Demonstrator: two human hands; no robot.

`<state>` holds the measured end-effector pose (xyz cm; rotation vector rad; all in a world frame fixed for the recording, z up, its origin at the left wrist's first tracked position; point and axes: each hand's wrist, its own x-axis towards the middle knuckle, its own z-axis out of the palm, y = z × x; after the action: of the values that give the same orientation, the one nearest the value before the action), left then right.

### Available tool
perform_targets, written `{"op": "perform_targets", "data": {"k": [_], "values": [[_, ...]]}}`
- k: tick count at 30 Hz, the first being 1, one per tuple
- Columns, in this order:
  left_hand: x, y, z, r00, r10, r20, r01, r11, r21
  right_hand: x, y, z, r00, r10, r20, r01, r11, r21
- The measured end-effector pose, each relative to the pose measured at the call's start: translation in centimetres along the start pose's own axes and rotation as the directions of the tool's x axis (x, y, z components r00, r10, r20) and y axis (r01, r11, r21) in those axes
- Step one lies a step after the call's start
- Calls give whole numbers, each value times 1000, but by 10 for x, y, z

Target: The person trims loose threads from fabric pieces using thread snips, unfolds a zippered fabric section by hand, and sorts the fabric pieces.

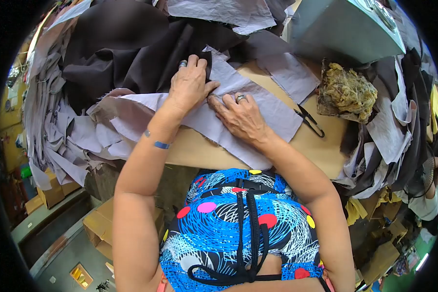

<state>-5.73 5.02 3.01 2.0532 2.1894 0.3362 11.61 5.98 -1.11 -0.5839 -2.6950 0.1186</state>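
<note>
My left hand (190, 82), a ring on one finger, is on the seam line where dark cloth (146, 63) meets a pale lavender cloth piece (272, 109). Its fingers are bent over the dark cloth's edge, and the thumb points right over the lavender piece. Just to the right, my right hand (241, 117) lies on the lavender piece with its fingers stretched over it, also wearing a ring. The undersides of both hands are hidden. Small black thread snips (309, 120) lie by the lavender piece's right corner.
A matted yellowish fibre clump (348, 92) sits right of the snips, before a grey metal machine housing (343, 31). Strips of lavender cloth (51, 107) hang over the table's left side. More cloth (389, 121) drapes at right. A cardboard box (100, 226) stands below.
</note>
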Motion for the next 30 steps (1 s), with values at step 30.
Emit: {"op": "perform_targets", "data": {"k": [30], "values": [[-6,-22,30,930,220,-293,-198,975,101,5,0,0,996,40,78,-42,999,15]]}}
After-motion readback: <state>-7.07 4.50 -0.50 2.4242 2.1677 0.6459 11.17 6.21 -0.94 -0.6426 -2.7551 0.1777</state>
